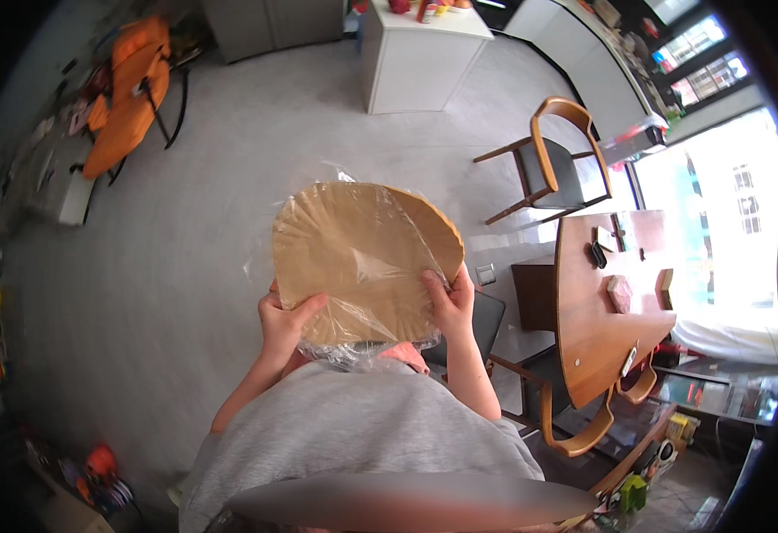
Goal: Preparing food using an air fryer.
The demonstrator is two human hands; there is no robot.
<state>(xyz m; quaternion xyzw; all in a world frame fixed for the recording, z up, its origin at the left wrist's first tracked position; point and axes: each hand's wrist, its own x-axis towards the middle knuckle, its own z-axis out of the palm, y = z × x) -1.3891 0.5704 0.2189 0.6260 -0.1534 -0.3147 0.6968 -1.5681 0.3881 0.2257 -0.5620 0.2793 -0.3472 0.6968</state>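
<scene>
Before my chest I hold a stack of round brown paper liners (342, 253) with pleated rims, partly wrapped in a clear plastic bag (379, 266). My left hand (288, 320) grips the lower left edge, thumb on top and fingers underneath. At the right edge my right hand (452, 300) pinches the stack and the film, with its thumb on the front face. The upper right part of the stack sticks out past a slanting edge of the film. Crumpled plastic hangs below, near my grey shirt (362, 413).
A wooden table (582, 286) with small items stands at the right, wooden armchairs (549, 160) around it. Ahead is a white island counter (415, 73). An orange lounge chair (129, 106) stands at the upper left. Grey floor (182, 253) lies between them.
</scene>
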